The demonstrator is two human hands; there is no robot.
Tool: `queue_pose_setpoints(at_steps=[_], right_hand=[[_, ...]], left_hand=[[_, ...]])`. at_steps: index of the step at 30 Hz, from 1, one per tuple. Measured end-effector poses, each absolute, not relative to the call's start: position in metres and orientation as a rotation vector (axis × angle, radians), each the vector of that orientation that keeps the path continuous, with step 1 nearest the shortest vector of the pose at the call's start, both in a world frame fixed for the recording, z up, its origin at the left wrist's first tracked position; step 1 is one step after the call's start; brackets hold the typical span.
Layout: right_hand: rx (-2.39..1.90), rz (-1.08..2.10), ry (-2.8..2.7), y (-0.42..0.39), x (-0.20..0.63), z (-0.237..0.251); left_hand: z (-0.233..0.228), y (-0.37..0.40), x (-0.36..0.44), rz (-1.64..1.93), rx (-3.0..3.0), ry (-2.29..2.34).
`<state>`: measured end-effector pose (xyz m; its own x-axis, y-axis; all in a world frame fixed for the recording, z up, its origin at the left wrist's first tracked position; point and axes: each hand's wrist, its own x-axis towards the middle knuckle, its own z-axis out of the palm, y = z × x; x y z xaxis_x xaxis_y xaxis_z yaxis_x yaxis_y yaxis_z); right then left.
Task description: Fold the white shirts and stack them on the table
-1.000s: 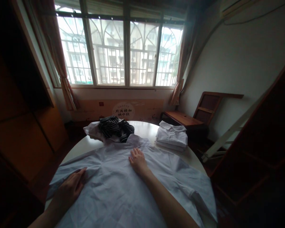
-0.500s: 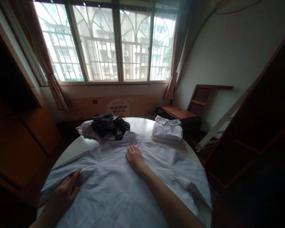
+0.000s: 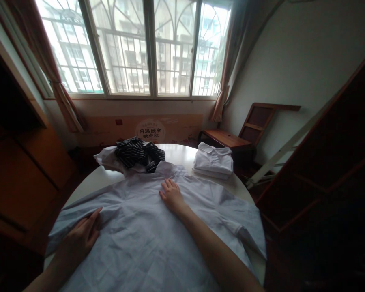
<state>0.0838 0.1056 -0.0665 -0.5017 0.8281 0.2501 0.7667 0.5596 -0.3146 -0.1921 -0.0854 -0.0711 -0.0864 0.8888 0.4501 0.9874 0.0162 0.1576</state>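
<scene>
A pale shirt (image 3: 146, 239) lies spread flat across a round white table (image 3: 182, 154), its collar toward the window. My right hand (image 3: 171, 195) rests palm down on the shirt just below the collar, fingers apart. Near the shirt's left shoulder and sleeve, my left hand (image 3: 79, 238) lies flat with the fingers together and stretched out. Neither hand grips the cloth.
A crumpled black-and-white striped garment (image 3: 138, 153) lies on a white cloth at the table's far side. A stack of folded white shirts (image 3: 213, 164) sits at the far right. Beyond are a wooden bench (image 3: 228, 140), a window, and wooden cabinets on both sides.
Both hands stay flat on the shirt. The view has tilted down a little, and my left hand has slid slightly outward to the left.
</scene>
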Motion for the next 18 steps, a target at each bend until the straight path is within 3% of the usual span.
queue_pose_setpoints(at_steps=[18], right_hand=[[-1.298,0.248,-2.420,0.1026,0.0847,-0.0651]], left_hand=[[-0.0730,-0.0869,-0.1966,-0.650,-1.974,-2.032]])
